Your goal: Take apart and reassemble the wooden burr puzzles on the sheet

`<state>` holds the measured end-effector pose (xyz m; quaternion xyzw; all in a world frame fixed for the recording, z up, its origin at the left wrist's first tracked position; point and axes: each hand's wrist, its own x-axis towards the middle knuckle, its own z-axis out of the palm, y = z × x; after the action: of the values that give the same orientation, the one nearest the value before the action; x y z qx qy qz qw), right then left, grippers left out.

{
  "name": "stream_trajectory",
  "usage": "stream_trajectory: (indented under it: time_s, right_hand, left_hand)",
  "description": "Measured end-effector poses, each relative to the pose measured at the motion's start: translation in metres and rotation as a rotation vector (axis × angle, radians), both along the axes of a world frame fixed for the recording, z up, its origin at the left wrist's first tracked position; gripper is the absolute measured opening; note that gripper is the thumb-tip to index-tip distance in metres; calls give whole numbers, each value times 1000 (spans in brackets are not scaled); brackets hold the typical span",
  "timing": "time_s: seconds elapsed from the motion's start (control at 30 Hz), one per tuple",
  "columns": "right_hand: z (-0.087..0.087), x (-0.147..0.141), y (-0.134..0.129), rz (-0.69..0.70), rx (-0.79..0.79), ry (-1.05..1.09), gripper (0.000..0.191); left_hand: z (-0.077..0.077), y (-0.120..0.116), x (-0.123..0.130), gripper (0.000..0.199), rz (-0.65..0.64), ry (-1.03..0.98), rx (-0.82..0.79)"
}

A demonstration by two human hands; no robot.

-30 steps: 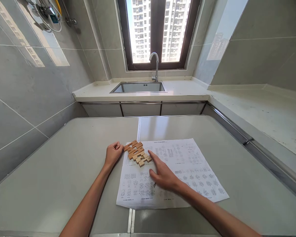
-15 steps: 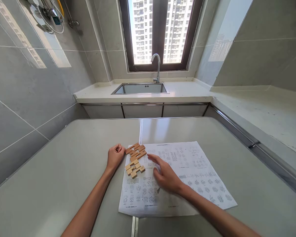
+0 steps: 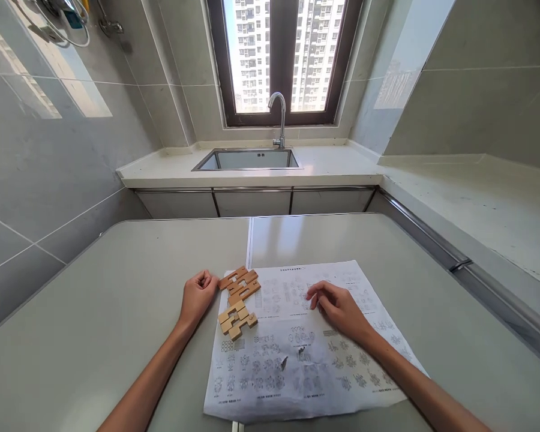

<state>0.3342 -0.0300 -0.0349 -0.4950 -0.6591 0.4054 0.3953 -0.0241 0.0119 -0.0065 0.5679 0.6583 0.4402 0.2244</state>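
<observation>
Several notched wooden puzzle pieces lie in two groups on the left part of a printed sheet. The darker wooden pieces (image 3: 245,291) are farther from me, and the paler wooden pieces (image 3: 236,319) are nearer. Curled into a fist, my left hand (image 3: 198,295) rests on the table just left of the darker pieces, with nothing visible in it. My right hand (image 3: 337,306) is over the upper middle of the paper sheet (image 3: 252,390), its fingers loosely bent and apart, holding nothing. The sheet carries rows of small diagrams and has small torn spots near its middle.
The pale table (image 3: 130,312) has a seam down its middle. Beyond it are a counter (image 3: 333,159), a sink (image 3: 252,159) and a faucet (image 3: 281,120) below a window. A second counter (image 3: 490,204) runs along the right, and a tiled wall (image 3: 63,162) stands at left.
My right hand has moved right, away from the wooden pieces, and its fingers are more bent. My left fist stays beside the pieces. The whole view has shifted slightly.
</observation>
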Motion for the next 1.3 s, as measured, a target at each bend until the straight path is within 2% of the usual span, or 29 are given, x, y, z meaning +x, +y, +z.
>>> stream_trajectory:
  time_s: [0.17, 0.33, 0.6, 1.0, 1.17, 1.3]
  right_hand:
    - [-1, 7, -1, 38, -22, -16, 24]
    - [3, 4, -5, 30, -3, -76, 27]
    - [-4, 5, -6, 12, 20, -127, 27]
    - [-2, 1, -6, 22, 74, -164, 28]
    - [1, 0, -7, 36, 119, -186, 27]
    - [-1, 1, -7, 54, 108, -180, 27]
  left_hand:
    - [2, 1, 0, 41, 1, 19, -32]
    - [2, 1, 0, 43, 4, 32, -67]
    - [2, 3, 0, 43, 7, 60, -73]
    - [1, 5, 0, 44, -5, 107, -99]
    - [2, 4, 2, 40, -27, 198, -104]
    - [13, 1, 3, 33, -114, 364, -121]
